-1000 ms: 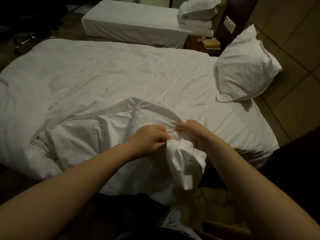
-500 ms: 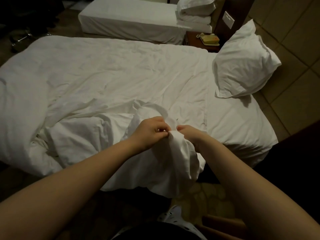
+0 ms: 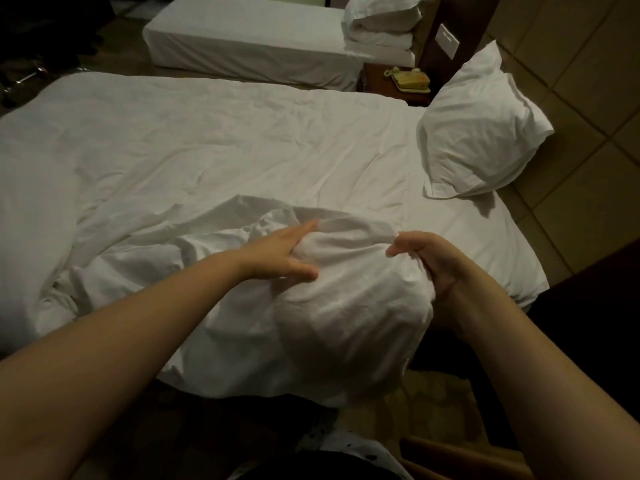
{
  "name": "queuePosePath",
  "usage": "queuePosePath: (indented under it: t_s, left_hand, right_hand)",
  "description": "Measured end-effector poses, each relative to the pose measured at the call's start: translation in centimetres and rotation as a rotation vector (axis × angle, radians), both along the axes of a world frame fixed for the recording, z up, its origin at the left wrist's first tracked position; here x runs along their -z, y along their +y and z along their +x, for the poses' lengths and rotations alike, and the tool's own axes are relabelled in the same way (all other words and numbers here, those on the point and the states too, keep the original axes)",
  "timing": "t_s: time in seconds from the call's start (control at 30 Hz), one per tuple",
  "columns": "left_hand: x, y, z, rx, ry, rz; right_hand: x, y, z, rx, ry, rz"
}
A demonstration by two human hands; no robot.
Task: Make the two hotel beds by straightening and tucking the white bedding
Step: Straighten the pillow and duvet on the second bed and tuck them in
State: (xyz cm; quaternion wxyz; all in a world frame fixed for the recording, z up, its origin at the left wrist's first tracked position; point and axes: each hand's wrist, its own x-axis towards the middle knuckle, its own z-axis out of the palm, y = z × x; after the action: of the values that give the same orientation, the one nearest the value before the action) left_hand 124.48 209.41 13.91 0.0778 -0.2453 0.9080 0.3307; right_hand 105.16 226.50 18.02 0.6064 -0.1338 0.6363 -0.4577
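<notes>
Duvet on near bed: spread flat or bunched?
Bunched at the near edge: duvet heaps in folds there, right hand gripping it; flat farther back.

Light: dim, warm; my view's top-left corner near black.
Shadow: soft, under pillow (image 3: 485,126).
Edges: bed (image 3: 207,140) outline bows.

Yellowish phone (image 3: 410,79) sits on a dark nightstand (image 3: 372,77) up at 1 o'clock, white switch plate (image 3: 447,41) on the wall just above. Over at 10 o'clock, maybe a chrome chair base (image 3: 24,79), too dark to tell.
</notes>
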Motion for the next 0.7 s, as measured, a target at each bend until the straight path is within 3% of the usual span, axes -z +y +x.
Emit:
queuePosePath:
  t_s: [0.13, 0.3, 0.37, 0.5, 0.6, 0.7]
  left_hand:
    - [0.8, 0.3, -2.7, 0.019, -0.051, 0.041]
    - [1.7, -0.2, -4.2, -0.148, 0.126, 0.146]
    - [1.2, 0.0, -4.5, -0.120, 0.171, 0.146]
    - [1.1, 0.9, -5.8, 0.042, 0.174, 0.091]
    - [1.1, 0.6, -6.4, 0.011, 0.218, 0.073]
    - [0.6, -0.3, -6.4, -0.016, 0.207, 0.056]
  right_hand:
    - [0.1, 0.0, -2.1, -0.113, 0.012, -0.044]
    - [1.1, -1.9, -5.1, -0.212, 0.232, -0.097]
    - [1.5, -2.9, -5.8, -0.279, 0.432, -0.063]
    - [0.7, -7.2, -5.3, -0.654, 0.753, -0.069]
    - [1.2, -10.6, -3.6, -1.046, 0.831, 0.070]
    - [2.5, -12.4, -2.7, -1.220, 0.879, 0.099]
